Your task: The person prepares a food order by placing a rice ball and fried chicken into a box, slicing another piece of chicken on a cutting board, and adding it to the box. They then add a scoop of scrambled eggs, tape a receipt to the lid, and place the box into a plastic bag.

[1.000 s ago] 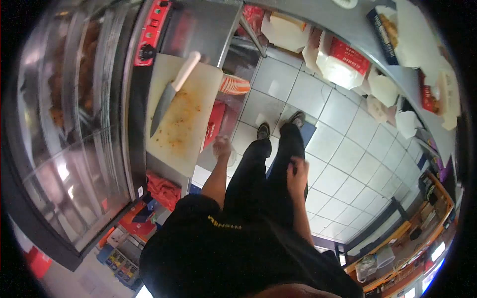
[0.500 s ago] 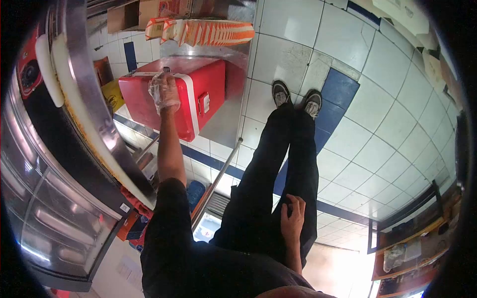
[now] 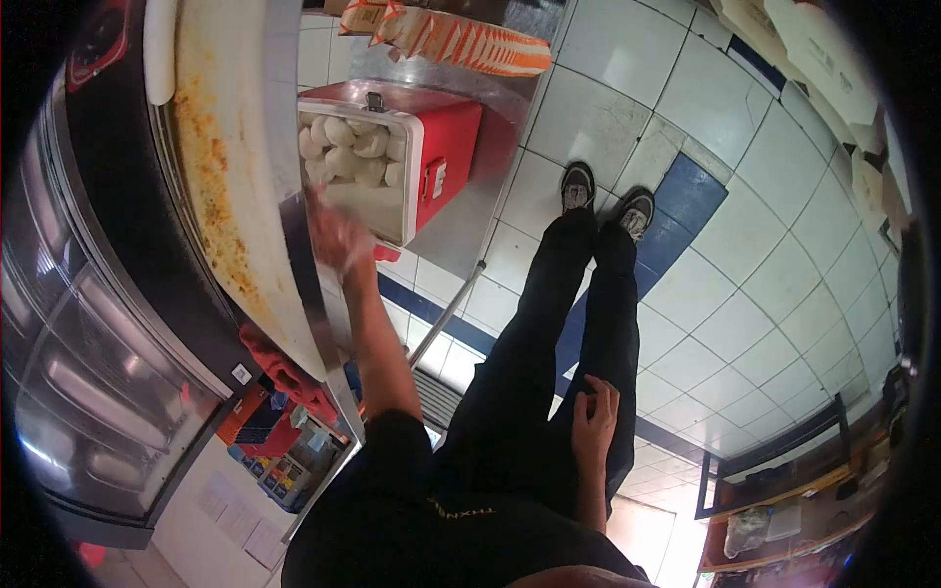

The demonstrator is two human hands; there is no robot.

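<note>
A red cooler box (image 3: 446, 162) stands on a metal surface, its top open. Inside it lie several pale, rounded pieces (image 3: 343, 162). My left hand (image 3: 338, 235), in a clear plastic glove, is at the near left edge of the box; motion blurs its fingers, and whether it holds anything is unclear. Part of a red piece shows beside that wrist, at the box's near side. Low over the dark trousers hangs my right hand (image 3: 594, 421), bare, fingers loosely curled and apart, with nothing visible in it.
Orange and white paper packets (image 3: 470, 41) are lined up behind the box. A stained white board (image 3: 221, 167) runs along the left, beside a glass-fronted case (image 3: 98, 392). A metal rail (image 3: 448, 316) is near the box. Wooden shelves (image 3: 784, 539) stand at lower right.
The cooler's lid has come off its top, showing the pale pieces. My left hand has moved down from the lid to the near edge. The view has shifted left.
</note>
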